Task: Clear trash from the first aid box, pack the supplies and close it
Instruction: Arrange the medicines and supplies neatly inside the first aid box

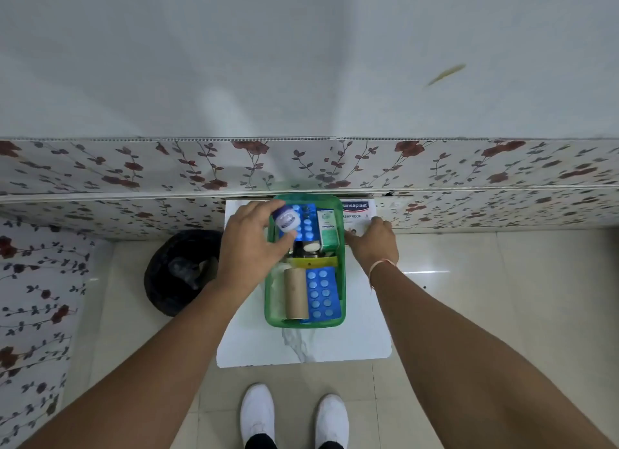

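1. Head view: at frame centre, the green first aid box point(272, 318) is seen open on the white worktop point(361, 334).
2. A small blue-capped jar point(285, 218) is gripped by the left hand point(249, 244) above the box's upper left.
3. The right hand point(375, 244) is laid on the plaster box point(355, 211), just right of the box; its fingers' spread cannot be told.

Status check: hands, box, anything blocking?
Left hand holds small jar over green box. Right hand on plaster box beside it. Cardboard tube inside.

home interior, floral wall panels point(134, 167), tiled floor point(485, 281)
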